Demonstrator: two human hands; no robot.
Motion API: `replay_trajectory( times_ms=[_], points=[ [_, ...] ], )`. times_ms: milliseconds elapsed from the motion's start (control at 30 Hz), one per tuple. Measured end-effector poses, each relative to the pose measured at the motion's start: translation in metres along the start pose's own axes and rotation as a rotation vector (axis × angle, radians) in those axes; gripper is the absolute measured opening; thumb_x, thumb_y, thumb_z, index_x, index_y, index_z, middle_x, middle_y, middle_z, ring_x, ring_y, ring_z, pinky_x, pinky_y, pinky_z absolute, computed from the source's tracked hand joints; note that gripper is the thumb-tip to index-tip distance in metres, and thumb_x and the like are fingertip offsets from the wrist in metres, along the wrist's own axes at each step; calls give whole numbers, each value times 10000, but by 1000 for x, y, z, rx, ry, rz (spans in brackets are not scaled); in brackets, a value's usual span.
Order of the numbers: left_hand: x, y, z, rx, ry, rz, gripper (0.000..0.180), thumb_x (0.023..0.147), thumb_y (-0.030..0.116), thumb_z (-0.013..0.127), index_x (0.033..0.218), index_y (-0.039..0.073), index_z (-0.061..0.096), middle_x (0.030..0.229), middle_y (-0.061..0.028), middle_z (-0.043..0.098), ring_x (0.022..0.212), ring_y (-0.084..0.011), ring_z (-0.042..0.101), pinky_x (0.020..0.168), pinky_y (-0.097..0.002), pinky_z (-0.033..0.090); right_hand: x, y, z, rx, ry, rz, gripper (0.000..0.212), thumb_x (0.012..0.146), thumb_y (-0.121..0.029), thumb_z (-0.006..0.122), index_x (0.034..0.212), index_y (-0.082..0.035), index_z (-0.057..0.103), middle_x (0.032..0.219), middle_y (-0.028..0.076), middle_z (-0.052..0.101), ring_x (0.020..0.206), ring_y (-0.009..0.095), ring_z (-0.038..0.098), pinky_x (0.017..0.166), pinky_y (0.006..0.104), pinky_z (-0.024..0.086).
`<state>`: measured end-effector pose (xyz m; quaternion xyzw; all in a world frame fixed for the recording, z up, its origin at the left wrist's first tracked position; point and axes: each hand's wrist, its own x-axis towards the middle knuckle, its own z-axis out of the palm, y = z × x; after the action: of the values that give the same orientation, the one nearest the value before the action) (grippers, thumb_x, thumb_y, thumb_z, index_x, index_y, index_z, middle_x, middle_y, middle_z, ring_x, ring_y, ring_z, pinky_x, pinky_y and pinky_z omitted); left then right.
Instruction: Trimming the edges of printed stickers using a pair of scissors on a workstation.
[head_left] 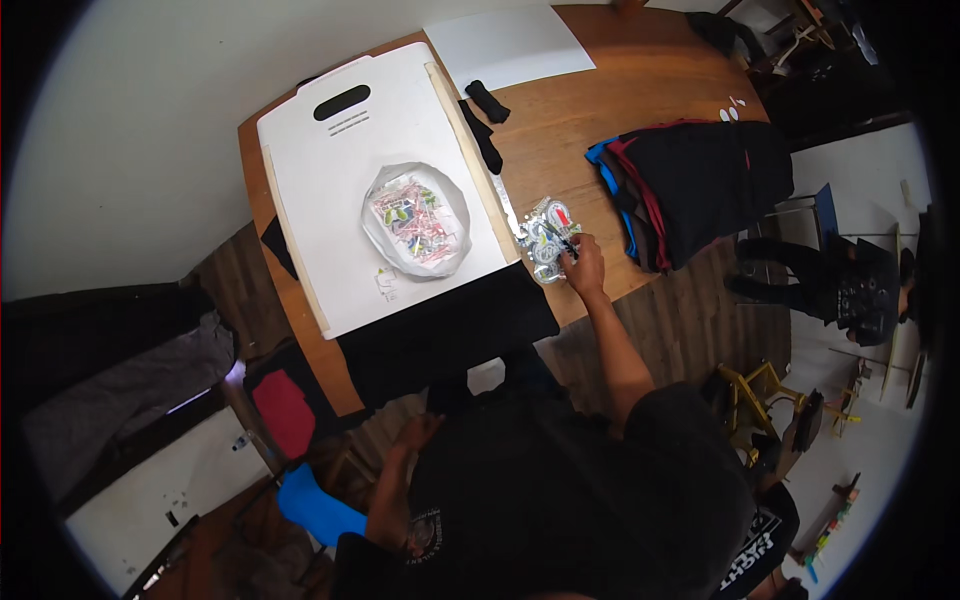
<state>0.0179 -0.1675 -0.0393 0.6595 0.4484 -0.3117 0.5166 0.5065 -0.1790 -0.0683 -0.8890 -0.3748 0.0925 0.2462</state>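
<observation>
My right hand (585, 265) reaches over a pile of round printed stickers or tags (548, 232) on the table, just right of the white board. Its fingers are closed round a thin dark tool (559, 238), too small to name surely. Low by my body, short of the table edge, is my left hand (420, 432); its fingers are too dim to read. On the white board (300, 200) with an oval handle hole stands a white bag (455, 255), its rim rolled down, full of small red, white and green printed pieces. Black cloth (450, 325) hangs over the board's near end.
Folded dark garments (710, 190) with red and blue layers lie on the wooden table's (640, 60) right side. A white sheet (510, 45) and a black rolled cloth (487, 101) lie farther back. Another person (865, 285) stands at the right. A blue chair (315, 505) is at lower left.
</observation>
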Motion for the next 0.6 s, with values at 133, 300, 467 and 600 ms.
replay_trajectory(
  times_ms=[133, 300, 467, 600],
  points=[
    [-7, 23, 3, -149, -23, -18, 422, 1039, 442, 495, 896, 85, 668, 739, -80, 641, 720, -175, 616, 703, -353, 488, 9, 24, 10, 24, -127, -11, 370, 769, -104, 765, 1082, -55, 574, 1043, 163, 621, 978, 377, 628, 818, 474, 503],
    [-5, 26, 12, -259, -29, 11, 390, 1049, 400, 500, 869, 86, 645, 698, -35, 554, 664, -142, 508, 667, -334, 443, 13, 45, 23, 56, -112, -63, 361, 763, -52, 750, 1068, -36, 556, 1024, 175, 576, 974, 384, 586, 829, 471, 483],
    [0, 55, 24, -427, -30, -5, 375, 1044, 362, 527, 818, 75, 610, 702, 4, 543, 670, -117, 487, 648, -308, 422, 21, 49, 18, 180, -138, -103, 427, 792, -38, 725, 1173, -30, 533, 1092, 218, 534, 1041, 421, 562, 898, 500, 467],
    [22, 60, 48, -504, 133, 300, 396, 1018, 339, 582, 736, 62, 554, 669, 19, 518, 645, -105, 463, 620, -294, 408, 21, 53, 6, 180, -135, -247, 461, 827, -24, 677, 1255, -7, 506, 1119, 237, 542, 1012, 422, 552, 886, 473, 469]
  ],
)
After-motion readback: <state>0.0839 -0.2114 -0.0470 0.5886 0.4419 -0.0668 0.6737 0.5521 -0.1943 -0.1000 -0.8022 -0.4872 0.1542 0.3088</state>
